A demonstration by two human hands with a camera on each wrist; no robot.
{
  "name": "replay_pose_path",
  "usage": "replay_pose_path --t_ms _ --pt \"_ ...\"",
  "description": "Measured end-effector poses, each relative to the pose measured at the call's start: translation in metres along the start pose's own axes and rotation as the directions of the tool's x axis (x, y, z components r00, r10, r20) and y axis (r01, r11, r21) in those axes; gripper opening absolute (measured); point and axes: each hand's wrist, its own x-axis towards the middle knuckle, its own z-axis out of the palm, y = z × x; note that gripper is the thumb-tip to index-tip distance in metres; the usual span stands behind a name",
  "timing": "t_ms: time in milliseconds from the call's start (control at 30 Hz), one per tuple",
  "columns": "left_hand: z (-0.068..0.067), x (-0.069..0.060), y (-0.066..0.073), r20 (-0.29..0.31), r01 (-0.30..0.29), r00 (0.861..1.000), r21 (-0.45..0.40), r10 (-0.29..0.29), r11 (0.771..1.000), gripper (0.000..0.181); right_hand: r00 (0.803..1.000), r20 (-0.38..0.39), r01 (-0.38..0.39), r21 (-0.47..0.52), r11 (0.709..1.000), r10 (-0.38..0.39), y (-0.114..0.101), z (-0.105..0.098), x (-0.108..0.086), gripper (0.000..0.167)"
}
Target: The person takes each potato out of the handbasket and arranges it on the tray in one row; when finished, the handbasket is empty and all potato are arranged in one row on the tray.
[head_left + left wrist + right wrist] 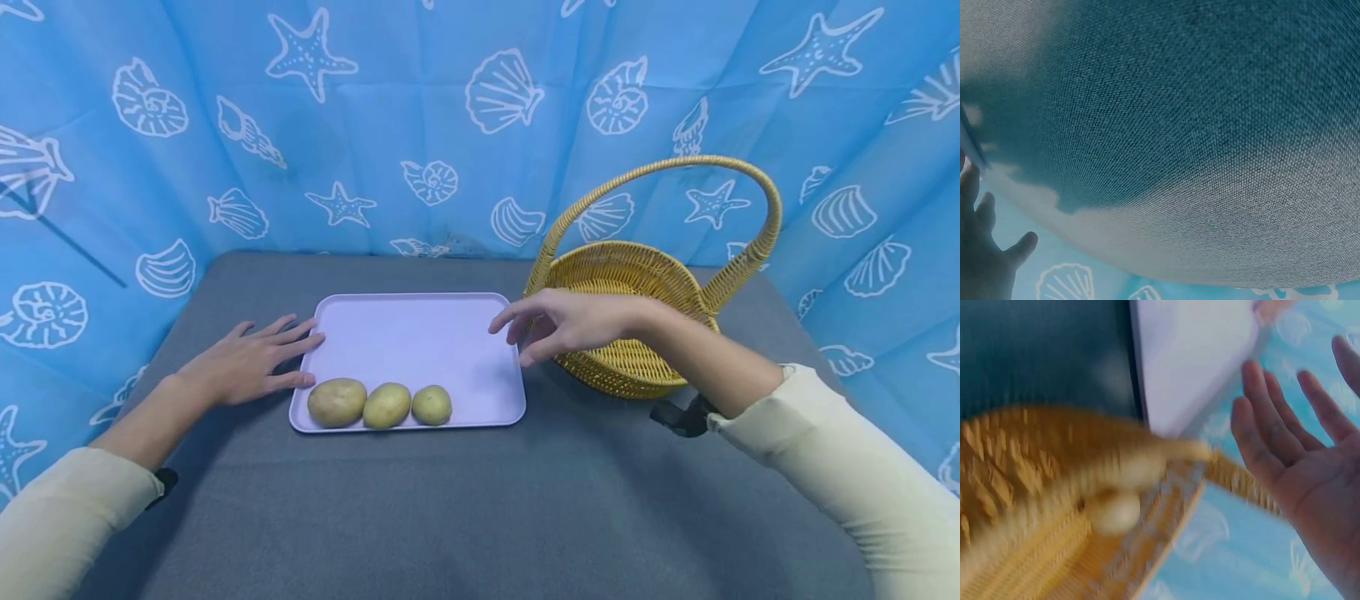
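Note:
A pale lilac tray (420, 333) lies flat, with three potatoes lined up along its near edge: a large one (337, 403), a medium one (387, 407) and a small round one (432, 405). My left hand (251, 362) is spread at the tray's left side, fingertips at its rim. Over the tray's right edge and the near-left part of the wicker basket (622, 371) hovers my right hand (573, 321), its fingers loosely bent and nothing in them. In the right wrist view, a blurred pale round thing (1113, 511) shows at the basket; its kind is unclear.
The basket's tall arched handle (667, 162) rises behind my right hand. Grey cloth (480, 508) covers the table. A blue curtain with white seashells and starfish (420, 100) hangs close behind the table and at both sides.

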Motion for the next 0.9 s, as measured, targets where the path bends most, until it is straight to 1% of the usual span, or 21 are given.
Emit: replay_pose_path --t_ms 133,233,333,467,567,667,733,900 --pt "0.0 0.0 0.0 0.004 0.004 1.0 0.002 -0.004 1.0 0.078 0.997 0.028 -0.067 -0.022 0.998 0.067 0.009 -0.024 -0.022 0.056" --pt "-0.001 0.0 0.001 0.001 0.0 1.0 0.005 0.0 1.0 0.078 0.995 0.029 -0.095 -0.019 0.995 0.095 0.021 -0.039 -0.035 0.057" --pt "-0.002 -0.001 0.001 -0.005 -0.003 1.0 0.006 0.003 1.0 0.078 0.992 0.001 -0.129 0.005 0.992 0.129 0.033 -0.05 -0.044 0.055" --pt "-0.001 -0.001 0.001 -0.002 -0.001 1.0 0.005 0.001 1.0 0.078 0.981 -0.08 -0.171 0.044 0.984 0.174 0.05 -0.063 -0.053 0.058" --pt "0.0 0.0 0.001 0.005 0.004 1.0 0.004 -0.004 1.0 0.078 0.969 -0.137 -0.198 0.068 0.978 0.206 0.062 -0.071 -0.057 0.062" --pt "0.001 0.0 0.001 0.006 0.005 1.0 -0.001 -0.005 1.0 0.079 0.956 -0.159 -0.228 0.126 0.965 0.247 0.074 -0.076 -0.057 0.063" --pt "0.001 0.001 0.0 0.005 0.005 1.0 0.0 -0.005 1.0 0.079 0.948 -0.159 -0.249 0.174 0.953 0.277 0.083 -0.079 -0.055 0.064" --pt "0.001 0.0 -0.001 -0.002 0.002 1.0 0.007 -0.002 1.0 0.078 0.937 -0.131 -0.281 0.274 0.92 0.325 0.1 -0.082 -0.048 0.067"
